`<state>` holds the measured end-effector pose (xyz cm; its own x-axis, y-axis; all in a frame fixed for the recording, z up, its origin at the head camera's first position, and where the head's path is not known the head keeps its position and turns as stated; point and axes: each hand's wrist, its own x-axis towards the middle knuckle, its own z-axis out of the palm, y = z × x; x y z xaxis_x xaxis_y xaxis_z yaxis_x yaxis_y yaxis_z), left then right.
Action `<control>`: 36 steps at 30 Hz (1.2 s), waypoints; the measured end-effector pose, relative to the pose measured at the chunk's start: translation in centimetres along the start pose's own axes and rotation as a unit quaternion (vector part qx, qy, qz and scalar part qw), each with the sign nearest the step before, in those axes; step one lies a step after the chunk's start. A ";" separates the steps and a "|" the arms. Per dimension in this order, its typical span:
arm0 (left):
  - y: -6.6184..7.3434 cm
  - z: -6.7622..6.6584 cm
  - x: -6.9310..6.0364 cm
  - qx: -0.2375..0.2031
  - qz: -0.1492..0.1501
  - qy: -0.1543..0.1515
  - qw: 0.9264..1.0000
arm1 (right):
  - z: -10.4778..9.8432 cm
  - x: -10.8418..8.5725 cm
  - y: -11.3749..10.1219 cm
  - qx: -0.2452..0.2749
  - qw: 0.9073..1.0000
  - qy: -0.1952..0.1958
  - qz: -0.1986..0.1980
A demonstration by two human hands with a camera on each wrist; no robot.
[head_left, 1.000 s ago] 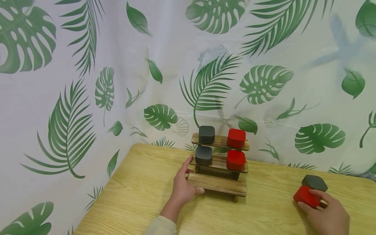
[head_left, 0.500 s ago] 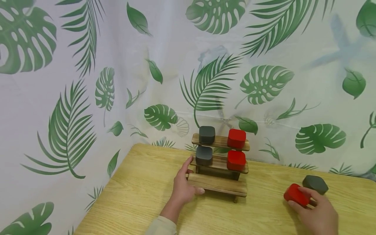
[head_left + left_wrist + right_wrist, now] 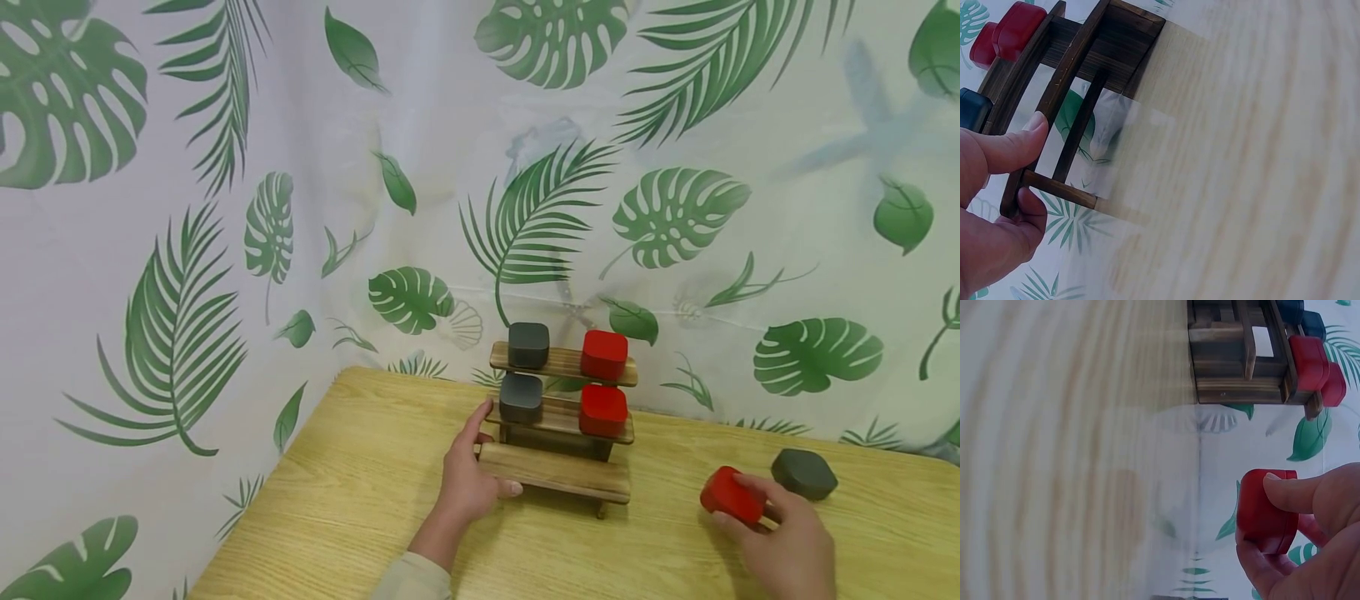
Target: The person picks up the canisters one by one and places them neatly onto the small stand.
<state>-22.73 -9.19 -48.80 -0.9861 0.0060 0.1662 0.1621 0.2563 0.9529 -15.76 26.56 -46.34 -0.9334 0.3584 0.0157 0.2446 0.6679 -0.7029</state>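
A small three-step wooden rack (image 3: 555, 471) stands on the table. My left hand (image 3: 468, 475) grips the left end of its lowest step, with the thumb in front and the fingers along the side; the left wrist view shows thumb and finger around the plank (image 3: 1063, 81). My right hand (image 3: 791, 533) pinches a red rounded box (image 3: 733, 496), right of the rack; in the right wrist view the thumb lies on one face of the red box (image 3: 1263, 512). Dark grey boxes (image 3: 521, 398) sit at the left of the upper two steps, red boxes (image 3: 603, 411) at the right.
Beyond my right hand, another dark grey box (image 3: 804, 473) lies on the wooden table (image 3: 345, 500). A white curtain with green leaf prints (image 3: 420, 217) hangs behind the table and along its left side.
My right hand has moved left with the red box, away from the dark grey box and nearer the rack. The left hand and the rack have stayed put.
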 end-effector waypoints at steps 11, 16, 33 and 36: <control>-0.1 0.0 0.0 -0.004 -0.001 0.001 1.000 | 1.3 -1.2 -1.7 0.041 0.998 0.021 -0.031; -0.1 0.0 0.0 -0.004 -0.002 0.004 1.000 | 1.9 -1.7 -2.7 0.047 0.998 0.021 -0.046; -0.1 -0.1 0.1 -0.001 -0.004 -0.002 1.000 | 3.6 -2.9 -4.8 0.077 0.989 0.031 -0.124; -0.1 -0.1 0.1 0.001 -0.002 0.000 1.000 | 3.7 -3.2 -5.4 0.079 0.988 0.029 -0.126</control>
<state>-22.80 -9.29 -48.88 -0.9867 0.0058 0.1627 0.1587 0.2580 0.9530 -15.09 19.44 -45.23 -0.9415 0.2335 0.2430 -0.0426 0.6329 -0.7731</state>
